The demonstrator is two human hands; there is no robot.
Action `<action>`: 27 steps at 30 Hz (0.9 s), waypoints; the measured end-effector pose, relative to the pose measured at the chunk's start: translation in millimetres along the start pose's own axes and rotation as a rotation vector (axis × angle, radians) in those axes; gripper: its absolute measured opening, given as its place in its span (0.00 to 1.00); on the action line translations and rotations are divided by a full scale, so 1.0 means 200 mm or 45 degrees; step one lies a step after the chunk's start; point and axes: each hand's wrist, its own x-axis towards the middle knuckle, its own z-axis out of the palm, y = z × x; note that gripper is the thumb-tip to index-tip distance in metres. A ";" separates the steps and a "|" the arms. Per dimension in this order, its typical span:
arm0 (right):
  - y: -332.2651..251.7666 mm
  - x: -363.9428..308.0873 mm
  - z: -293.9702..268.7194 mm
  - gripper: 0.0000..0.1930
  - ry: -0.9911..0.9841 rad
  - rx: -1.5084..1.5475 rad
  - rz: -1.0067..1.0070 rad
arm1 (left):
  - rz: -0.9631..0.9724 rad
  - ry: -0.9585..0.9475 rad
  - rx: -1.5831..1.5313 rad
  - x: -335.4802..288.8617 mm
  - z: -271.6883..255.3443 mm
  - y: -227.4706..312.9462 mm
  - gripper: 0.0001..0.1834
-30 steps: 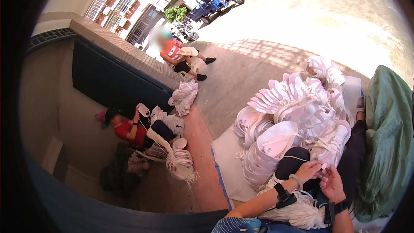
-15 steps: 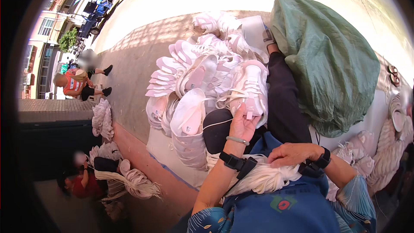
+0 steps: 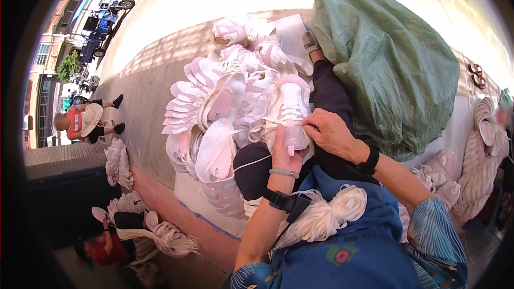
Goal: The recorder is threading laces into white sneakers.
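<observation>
A pink and white sneaker upper (image 3: 293,101) lies over my lap with its toe pointing away from me. White laces (image 3: 290,110) cross its front. My left hand (image 3: 285,155) holds it by the near end, thumb on top and fingers beneath. From the right, my right hand (image 3: 334,135) reaches to the upper's lacing edge with thumb and forefinger pinched together. Whatever is in that pinch is too small to make out. A tied bundle of white shoelaces (image 3: 334,208) rests on my blue apron (image 3: 342,243), nearer to me than both hands.
Stacked pink and white uppers (image 3: 217,152) fan out ahead and to the left. A large green sack (image 3: 388,69) stands at right, beside my outstretched leg. More uppers (image 3: 441,171) lie at far right. One person (image 3: 107,246) sits at lower left, another (image 3: 75,120) farther off.
My right hand has left the lace bundle on my lap and moved forward to the sneaker upper. My left hand still holds the upper. The whole view has shifted slightly.
</observation>
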 end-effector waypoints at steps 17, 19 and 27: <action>-0.02 0.07 0.04 0.08 -0.056 -0.301 -0.124 | -0.037 -0.038 -0.055 0.04 -0.04 -0.01 0.26; 0.06 0.08 0.00 0.08 -0.040 -0.264 -0.232 | -0.024 -0.042 -0.077 0.03 -0.04 0.00 0.26; 0.07 0.03 -0.25 0.08 0.153 0.804 0.410 | 0.013 -0.131 -0.117 0.01 -0.07 -0.01 0.24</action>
